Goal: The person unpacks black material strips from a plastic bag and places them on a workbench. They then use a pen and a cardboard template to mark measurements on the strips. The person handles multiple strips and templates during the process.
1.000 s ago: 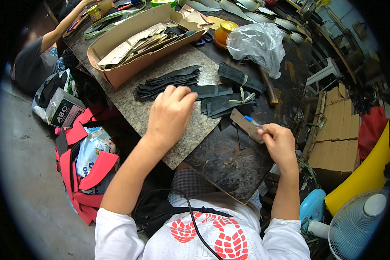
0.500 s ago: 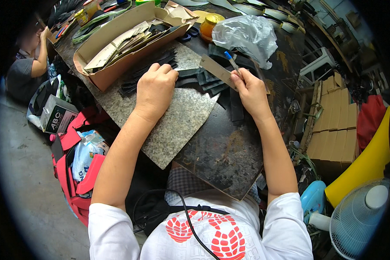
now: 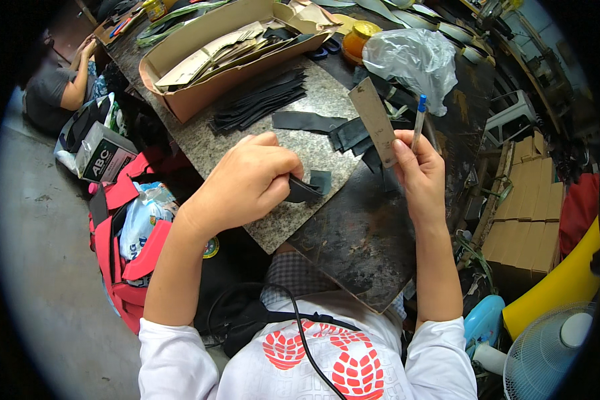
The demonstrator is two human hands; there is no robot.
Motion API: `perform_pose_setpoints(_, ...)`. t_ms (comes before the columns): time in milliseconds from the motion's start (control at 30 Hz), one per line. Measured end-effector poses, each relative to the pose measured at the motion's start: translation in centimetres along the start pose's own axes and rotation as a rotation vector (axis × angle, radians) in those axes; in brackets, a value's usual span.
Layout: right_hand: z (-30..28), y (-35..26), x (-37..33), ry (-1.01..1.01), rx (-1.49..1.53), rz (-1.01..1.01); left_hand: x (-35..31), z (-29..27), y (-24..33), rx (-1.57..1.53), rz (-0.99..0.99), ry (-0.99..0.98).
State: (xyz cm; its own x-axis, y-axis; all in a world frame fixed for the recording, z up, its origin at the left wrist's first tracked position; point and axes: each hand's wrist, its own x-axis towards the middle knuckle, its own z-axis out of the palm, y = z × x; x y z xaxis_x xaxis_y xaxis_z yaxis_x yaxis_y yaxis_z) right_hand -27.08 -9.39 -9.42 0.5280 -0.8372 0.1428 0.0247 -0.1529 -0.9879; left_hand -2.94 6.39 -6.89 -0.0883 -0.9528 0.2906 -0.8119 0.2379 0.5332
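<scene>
My left hand [image 3: 250, 177] is closed on a black strip [image 3: 301, 191], which hangs over the near part of the grey speckled slab [image 3: 273, 230]. In my right hand [image 3: 420, 170] are a flat, narrow cardboard template [image 3: 375, 120] and a pen with a blue cap [image 3: 420, 119], both held upright above the dark tabletop. A fanned stack of black strips [image 3: 263, 100] lies on the slab beyond my left hand. More black strips [image 3: 350, 135] lie loosely overlapped between my hands, reaching past the slab's right edge.
An open cardboard box [image 3: 200, 93] full of cut card pieces stands at the far left. Behind the strips are an orange jar [image 3: 360, 40] and a crumpled clear plastic bag [image 3: 413, 60]. A red bag [image 3: 137, 247] stands left of the table, a fan [image 3: 547, 353] at lower right. Another person [image 3: 57, 93] sits far left.
My left hand has come nearer and to the right off the stack, now with a black strip. My right hand has shifted right and lower, turning the template and pen more upright.
</scene>
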Motion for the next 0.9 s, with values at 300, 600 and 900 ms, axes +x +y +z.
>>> perform_pose_setpoints(300, 1.0, 1.5, -0.7, 0.001, -0.06, -0.004, -0.8, 2.5, -0.8, 0.512, -0.181, 0.562)
perform_pose_setpoints(600, 1.7, 2.9, -0.7, 0.048, -0.194, -0.203, -1.1, 6.4, 2.0, 0.435, -0.08, 0.266)
perform_pose_setpoints(900, 1.4, 3.1, -0.4, 0.057, -0.353, -0.358, -2.9, 5.8, 2.9, 0.463, 0.031, 0.328)
